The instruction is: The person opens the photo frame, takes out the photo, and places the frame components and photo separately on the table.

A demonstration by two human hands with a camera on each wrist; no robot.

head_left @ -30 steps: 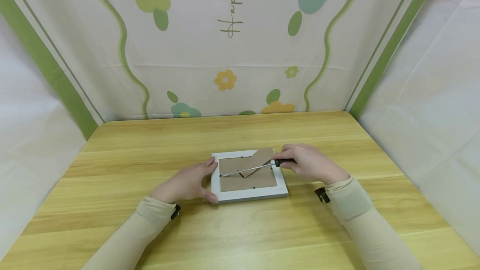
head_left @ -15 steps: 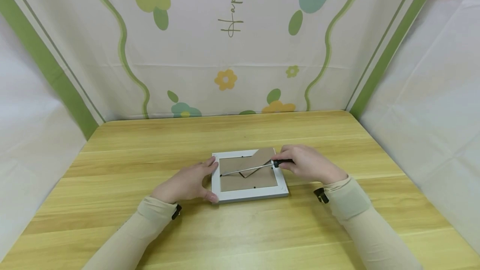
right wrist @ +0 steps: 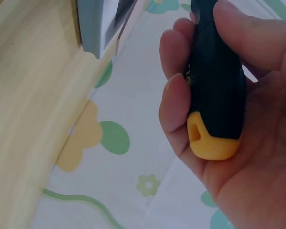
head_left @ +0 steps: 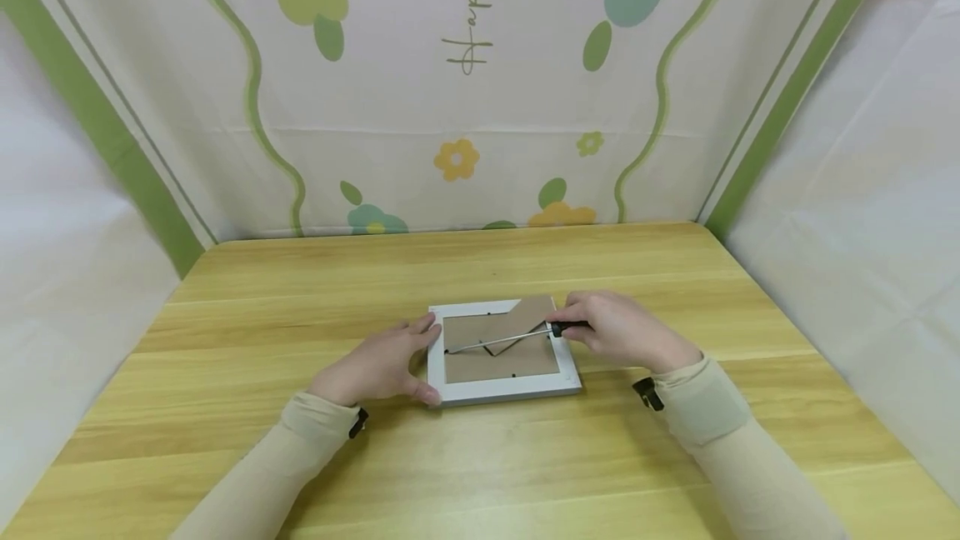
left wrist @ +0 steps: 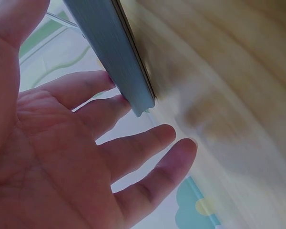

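The right hand (head_left: 622,330) holds a screwdriver (head_left: 517,337) by its handle (right wrist: 217,90), the fingers (right wrist: 175,100) curled around it; the shaft (head_left: 480,345) reaches over the white picture frame (head_left: 495,388), which lies on the table (head_left: 480,473) between the hands. The left hand (head_left: 375,365), thumb (head_left: 427,394) and fingers spread wide, touches the frame's left side.

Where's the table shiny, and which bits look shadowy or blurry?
Head view: pale glare on the table near the bottom middle, soft shadow beside the left sleeve; left wrist view: blurry table, with the left hand dim; right wrist view: the screwdriver handle looks sharper.
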